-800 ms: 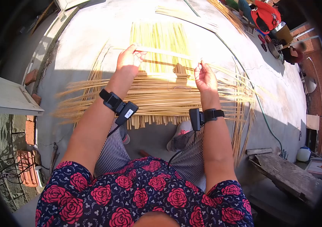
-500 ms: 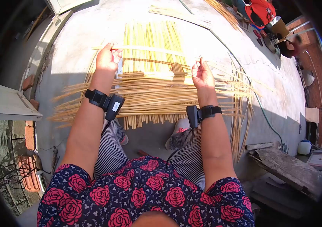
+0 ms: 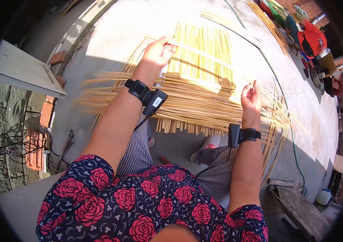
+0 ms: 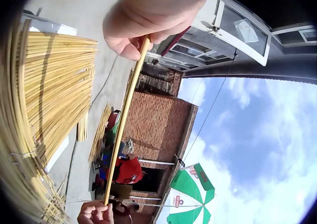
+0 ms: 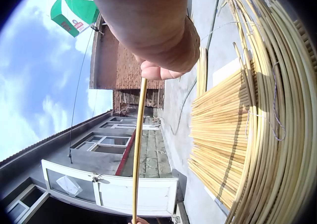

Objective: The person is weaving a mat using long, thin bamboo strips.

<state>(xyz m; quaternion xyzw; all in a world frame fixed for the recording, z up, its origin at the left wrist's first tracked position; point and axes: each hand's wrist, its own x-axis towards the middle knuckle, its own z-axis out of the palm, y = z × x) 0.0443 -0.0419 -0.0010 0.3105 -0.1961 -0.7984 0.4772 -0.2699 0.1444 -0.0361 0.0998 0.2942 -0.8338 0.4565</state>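
A long pale stalk [image 3: 199, 51] is stretched between my two hands above the laid-out stalks. My left hand [image 3: 158, 52] pinches it near one end, a short piece sticking out past the fingers. At its other end my right hand [image 3: 251, 96] pinches it between thumb and fingertips. The left wrist view shows the stalk [image 4: 126, 115] running straight from hand to hand. Beneath lies a thick layer of crosswise stalks [image 3: 171, 94] with feathery tips at the left. Under that, another layer of stalks [image 3: 203, 34] points away from me. A thin purple string [image 5: 276, 97] lies across the crosswise stalks.
More stalks [image 3: 232, 26] lie on the concrete farther off. A green hose [image 3: 278, 76] runs along the right. A weathered board [image 3: 300, 211] is at the lower right, a white door-like panel [image 3: 26, 68] at the left. A person in red [image 3: 312, 38] is at the far right.
My left hand has moved away from the right, widening the gap along the stalk. Both hands keep their pinch. The head view has turned, shifting the scene rightward.
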